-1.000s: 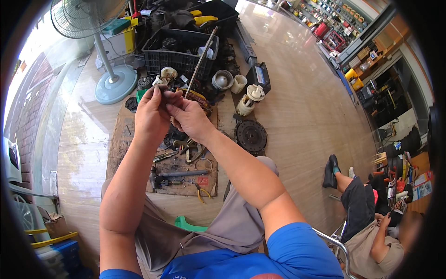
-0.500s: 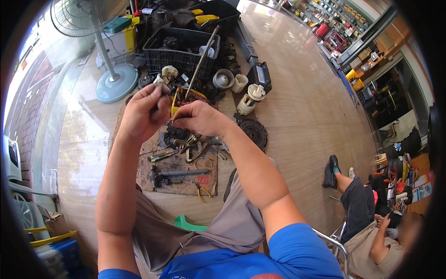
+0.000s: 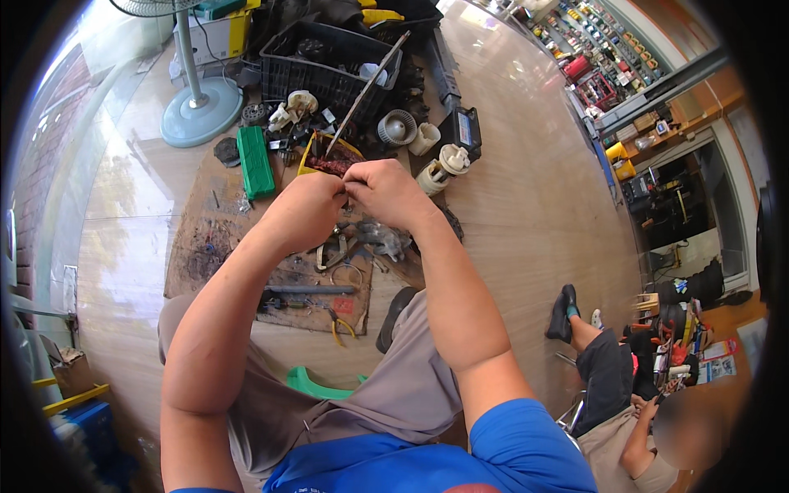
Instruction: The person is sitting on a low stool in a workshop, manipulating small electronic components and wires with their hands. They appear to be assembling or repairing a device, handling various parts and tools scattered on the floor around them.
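Note:
My left hand (image 3: 306, 212) and my right hand (image 3: 388, 191) meet over the cardboard, fingertips pinched together. Whatever is between their fingers is too small or hidden to make out. Just beyond them stands a yellow-edged container (image 3: 305, 161) with dark reddish pieces (image 3: 335, 163) in it. A long thin metal rod (image 3: 362, 100) slants up from it towards a black crate. Under and beside my right hand lie a crumpled clear plastic bag (image 3: 383, 238) and metal clamp-like tools (image 3: 329, 253). A green case (image 3: 256, 163) lies beyond my left forearm.
Stained cardboard (image 3: 201, 234) covers the floor, with a hammer (image 3: 316, 289) and yellow-handled pliers (image 3: 341, 326) on it. Beyond are a black crate (image 3: 283, 78), a white pump unit (image 3: 444, 168) and a fan stand (image 3: 197, 103). A person (image 3: 629, 435) sits at the right.
My left hand has come down and right to meet my right hand, which has shifted slightly right and up. The view has shifted, and the green case now shows.

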Demonstrator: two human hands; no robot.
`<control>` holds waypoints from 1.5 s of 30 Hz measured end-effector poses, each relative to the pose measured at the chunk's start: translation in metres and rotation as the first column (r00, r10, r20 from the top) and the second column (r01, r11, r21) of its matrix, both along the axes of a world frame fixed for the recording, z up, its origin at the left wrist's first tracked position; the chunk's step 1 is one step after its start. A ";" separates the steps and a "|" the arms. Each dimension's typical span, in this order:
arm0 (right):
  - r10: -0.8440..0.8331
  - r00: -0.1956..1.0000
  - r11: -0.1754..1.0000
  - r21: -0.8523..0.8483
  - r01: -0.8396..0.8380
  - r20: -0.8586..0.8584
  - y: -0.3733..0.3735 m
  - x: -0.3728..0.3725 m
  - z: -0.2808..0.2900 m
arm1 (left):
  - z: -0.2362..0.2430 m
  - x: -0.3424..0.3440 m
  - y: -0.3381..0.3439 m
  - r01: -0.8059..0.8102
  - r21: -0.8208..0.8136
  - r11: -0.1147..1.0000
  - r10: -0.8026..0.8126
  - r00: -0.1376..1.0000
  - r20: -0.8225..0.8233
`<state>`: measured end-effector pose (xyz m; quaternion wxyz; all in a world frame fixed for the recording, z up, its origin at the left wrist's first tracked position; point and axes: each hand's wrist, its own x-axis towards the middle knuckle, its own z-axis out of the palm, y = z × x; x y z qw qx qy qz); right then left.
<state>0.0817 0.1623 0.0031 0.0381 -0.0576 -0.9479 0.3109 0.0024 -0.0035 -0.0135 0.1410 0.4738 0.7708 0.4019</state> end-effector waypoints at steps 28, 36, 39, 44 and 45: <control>-0.362 0.927 0.725 -0.654 0.217 -0.093 -0.019 -0.019 -0.026 | -0.014 -0.015 0.052 -0.581 0.360 0.730 0.278 0.733 0.620; -0.352 0.922 0.767 -0.613 0.188 -0.158 -0.026 -0.020 -0.036 | -0.021 -0.008 0.053 -0.575 0.495 0.651 0.009 0.658 0.753; -0.314 0.916 0.844 -0.515 0.149 -0.249 -0.032 -0.021 -0.039 | -0.018 -0.005 0.048 -0.596 0.471 0.650 0.041 0.647 0.762; -0.267 0.945 0.808 -0.579 0.114 -0.187 -0.038 -0.016 -0.036 | -0.013 -0.010 0.041 -0.592 0.475 0.651 0.035 0.648 0.761; -0.240 0.958 0.799 -0.592 0.102 -0.158 -0.036 -0.016 -0.037 | -0.011 -0.012 0.039 -0.579 0.476 0.662 0.007 0.640 0.769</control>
